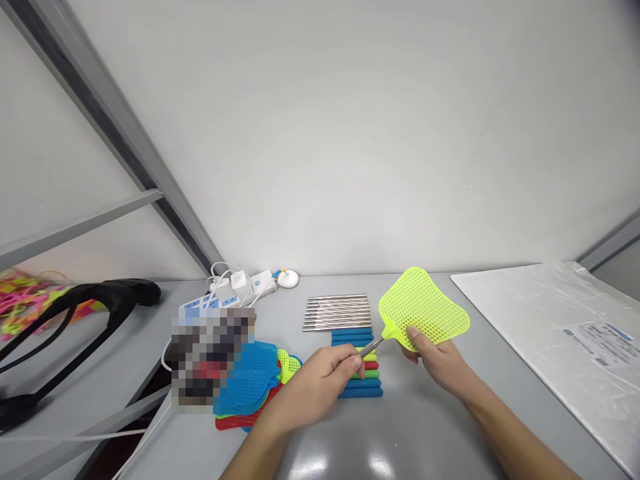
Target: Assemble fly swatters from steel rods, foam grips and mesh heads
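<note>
A yellow-green fly swatter head [425, 303] with a perforated face is held up above the table, its neck joined to a metal rod [371, 347]. My left hand [333, 377] is closed around the rod, hiding its lower end. Gripping the lower edge of the swatter head, my right hand [437, 357] has its thumb on the face. Beneath and behind my left hand lie several foam handle grips [357, 392] in blue, green, red and yellow. Several metal rods [337, 312] rest side by side just behind them.
Left of my hands is a pile of blue, red and green swatter heads [250, 380]. A power strip [210, 303] with white chargers and cables stands behind it. A black strap-like frame [113, 313] lies far left, and a plastic-wrapped white board [560, 327] lies on the right.
</note>
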{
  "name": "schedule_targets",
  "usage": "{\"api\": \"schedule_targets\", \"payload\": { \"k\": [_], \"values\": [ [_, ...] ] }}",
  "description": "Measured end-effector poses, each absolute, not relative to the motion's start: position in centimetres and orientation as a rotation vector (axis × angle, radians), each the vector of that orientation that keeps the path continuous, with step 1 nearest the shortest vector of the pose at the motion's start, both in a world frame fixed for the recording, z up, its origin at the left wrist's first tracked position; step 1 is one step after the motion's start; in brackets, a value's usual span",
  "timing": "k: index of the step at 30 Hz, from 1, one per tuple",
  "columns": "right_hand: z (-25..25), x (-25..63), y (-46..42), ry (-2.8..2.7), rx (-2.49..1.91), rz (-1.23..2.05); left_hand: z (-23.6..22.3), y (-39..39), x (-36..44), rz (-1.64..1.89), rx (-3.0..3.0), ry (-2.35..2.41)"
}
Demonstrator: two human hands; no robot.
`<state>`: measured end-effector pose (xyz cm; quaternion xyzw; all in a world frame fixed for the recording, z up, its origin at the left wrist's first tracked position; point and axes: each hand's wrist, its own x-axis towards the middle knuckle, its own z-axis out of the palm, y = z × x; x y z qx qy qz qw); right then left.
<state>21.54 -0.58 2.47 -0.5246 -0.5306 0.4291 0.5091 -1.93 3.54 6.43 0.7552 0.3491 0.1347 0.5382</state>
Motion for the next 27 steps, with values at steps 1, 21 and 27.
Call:
{"api": "schedule_targets", "payload": {
  "k": [1, 21, 27],
  "values": [
    [2.5, 21.5, -0.6, -1.285, -1.266, 1.037, 6.4, 3.7, -2.1, 0.303, 1.754, 0.809],
    [1.4, 19.1, -1.0, -1.28, -1.284, 1.004, 4.4, 1.9, 0.1, 0.105, 1.316, 0.589],
    [1.3, 18.4, -1.1, -1.253, -1.307, 0.982, 4.2, 2.2, 0.1, 0.088, 1.413, 0.692]
  ]
}}
